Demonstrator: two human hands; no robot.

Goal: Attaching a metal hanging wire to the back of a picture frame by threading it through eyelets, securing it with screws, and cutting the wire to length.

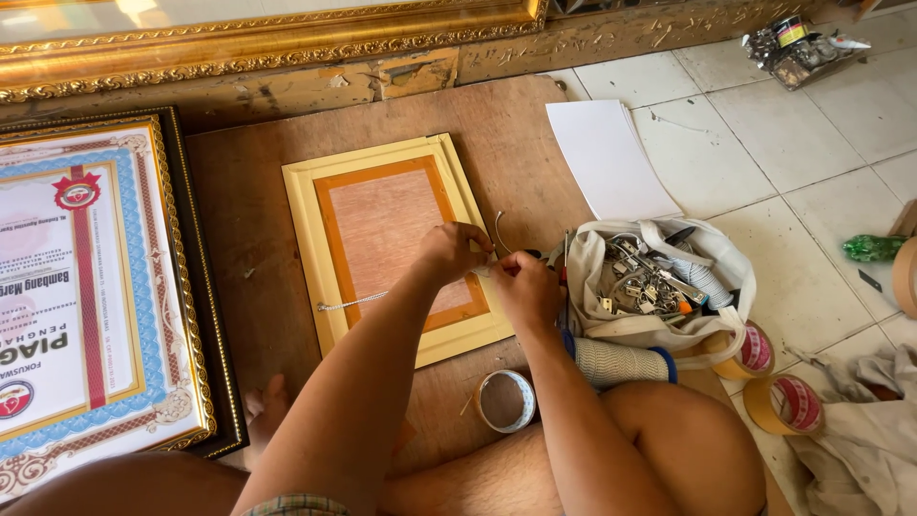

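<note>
A small yellow picture frame [304,210] lies face down on a brown board [239,268], its orange-edged backing showing. A white cord [351,303] runs across the back from the left side toward my hands. My left hand [451,252] pinches the cord at the frame's right edge. My right hand [525,287] is closed right beside it, touching the same cord end; a small tool with a red part may be in it, but I cannot tell.
A large framed certificate [86,287] lies at left, a gilt frame [267,38] at the back. A cloth bag of metal hardware [650,277], a cord spool [621,363], tape rolls [504,401] [783,403], white card [611,158] and my bare legs surround the spot.
</note>
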